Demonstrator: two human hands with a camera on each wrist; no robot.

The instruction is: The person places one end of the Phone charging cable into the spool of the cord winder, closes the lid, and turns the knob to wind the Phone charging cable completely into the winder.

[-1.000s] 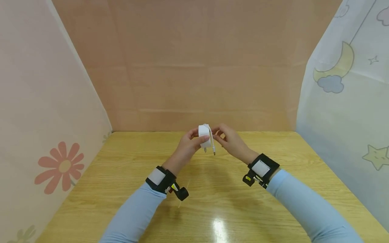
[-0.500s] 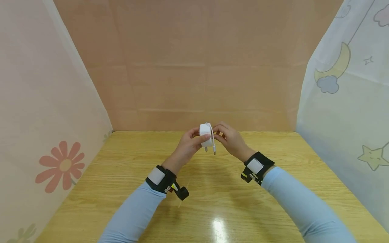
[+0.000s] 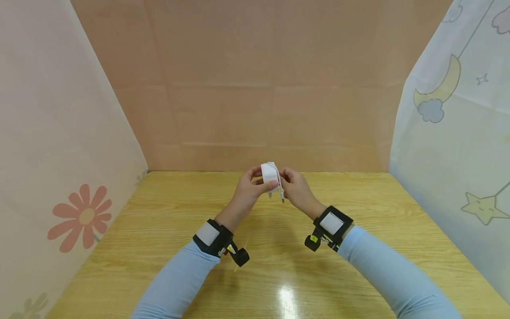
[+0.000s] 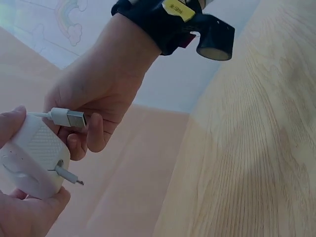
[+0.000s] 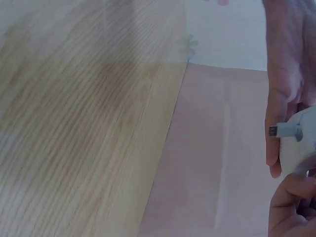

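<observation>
1. White charger block (image 3: 269,176) sits mid-frame, held above the wooden table (image 3: 279,266).
2. Left hand (image 3: 248,190) has fingers curled round the block.
3. Right hand (image 3: 293,188) touches its right side, pinching the cable's USB plug (image 4: 69,117).

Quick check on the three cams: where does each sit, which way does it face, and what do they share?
Head: on the head, facing forward and down at the table; shows both sleeves, left hand and right hand holding a white charger with its cable.
Left wrist: faces across to the right hand, which pinches the USB plug; left fingertips show.
Right wrist: faces the left hand beside the charger.
Shared: all three show the charger.
</observation>
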